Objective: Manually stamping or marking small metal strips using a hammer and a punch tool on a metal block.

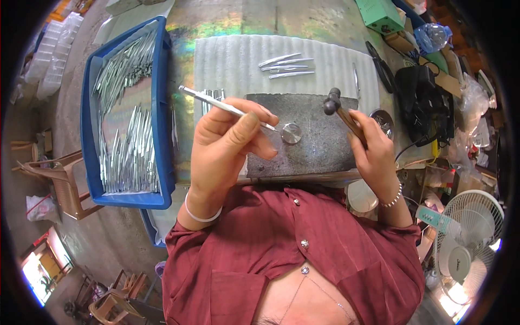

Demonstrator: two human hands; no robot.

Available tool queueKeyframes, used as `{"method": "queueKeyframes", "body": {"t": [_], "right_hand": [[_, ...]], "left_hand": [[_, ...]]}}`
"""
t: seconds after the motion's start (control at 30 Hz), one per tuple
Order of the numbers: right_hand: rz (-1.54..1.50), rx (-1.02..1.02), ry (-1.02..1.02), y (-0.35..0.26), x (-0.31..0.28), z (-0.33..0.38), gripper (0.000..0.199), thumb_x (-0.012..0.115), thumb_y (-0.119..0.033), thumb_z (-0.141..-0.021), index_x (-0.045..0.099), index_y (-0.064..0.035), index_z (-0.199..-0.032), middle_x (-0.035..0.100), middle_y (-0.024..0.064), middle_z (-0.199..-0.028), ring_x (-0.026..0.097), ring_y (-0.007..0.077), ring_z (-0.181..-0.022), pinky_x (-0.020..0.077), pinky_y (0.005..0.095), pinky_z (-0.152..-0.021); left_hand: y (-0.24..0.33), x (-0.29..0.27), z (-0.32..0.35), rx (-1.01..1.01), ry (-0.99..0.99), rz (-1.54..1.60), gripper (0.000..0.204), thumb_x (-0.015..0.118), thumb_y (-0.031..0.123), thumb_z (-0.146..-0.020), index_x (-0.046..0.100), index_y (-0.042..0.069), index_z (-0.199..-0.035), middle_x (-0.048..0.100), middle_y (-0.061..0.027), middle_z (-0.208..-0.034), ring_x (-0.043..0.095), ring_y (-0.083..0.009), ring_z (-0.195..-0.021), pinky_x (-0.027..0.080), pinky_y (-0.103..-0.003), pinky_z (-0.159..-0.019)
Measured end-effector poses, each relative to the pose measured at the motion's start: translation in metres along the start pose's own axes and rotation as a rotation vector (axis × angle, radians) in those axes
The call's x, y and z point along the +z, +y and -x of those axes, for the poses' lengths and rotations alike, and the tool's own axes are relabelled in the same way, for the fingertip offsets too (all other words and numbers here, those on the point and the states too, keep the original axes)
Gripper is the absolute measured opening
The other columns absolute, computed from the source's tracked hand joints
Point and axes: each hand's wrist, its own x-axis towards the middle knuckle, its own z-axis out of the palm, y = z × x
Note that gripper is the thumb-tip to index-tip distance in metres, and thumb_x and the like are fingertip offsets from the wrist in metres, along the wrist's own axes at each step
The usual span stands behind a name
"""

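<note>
Between the thumb and fingers of my left hand [230, 130] is a slim tapered silver metal piece [208, 99]. It slants from upper left down to a thin tip beside a small round shiny metal block [292, 133]. That block rests on a dark grey, rough-surfaced pad [319, 149]. My right hand [375, 143] is closed round the wooden handle of a small hammer with a rounded dark head [332, 102]. The hammer head is over the upper right of the pad, apart from the block and the metal piece.
Several slim silver pieces [284, 67] lie on a white foam sheet [227, 54] beyond the pad. A blue tray [167, 108] full of similar pieces stands at left. Black pliers [381, 65], a green box [379, 16], a water bottle [432, 37] and a fan [468, 233] are at right.
</note>
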Motion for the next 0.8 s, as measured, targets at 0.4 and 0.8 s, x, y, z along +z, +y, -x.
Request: {"method": "queueKeyframes", "body": {"t": [0.4, 0.8], "right_hand": [[0.202, 0.265, 0.071, 0.123, 0.011, -0.066, 0.034, 0.058, -0.023, -0.087, 0.053, -0.0024, -0.113, 0.063, 0.0201, -0.09, 0.062, 0.0353, -0.085, 0.0479, 0.0416, -0.073], [0.217, 0.273, 0.044, 0.179, 0.042, -0.108, 0.033, 0.054, -0.013, -0.077, 0.051, -0.001, -0.108, 0.062, 0.0198, -0.08, 0.062, 0.0357, -0.079, 0.0476, 0.0429, -0.072]], "left_hand": [[-0.005, 0.003, -0.005, -0.152, 0.028, -0.021, 0.031, 0.056, 0.011, -0.092, 0.044, 0.001, -0.12, 0.065, -0.0175, -0.083, 0.064, -0.0161, -0.057, 0.052, -0.023, -0.051], [-0.013, 0.0, -0.01, -0.232, 0.091, -0.111, 0.023, 0.055, 0.016, -0.094, 0.053, 0.0, -0.109, 0.065, -0.0118, -0.082, 0.062, -0.0132, -0.06, 0.051, -0.023, -0.054]]}}
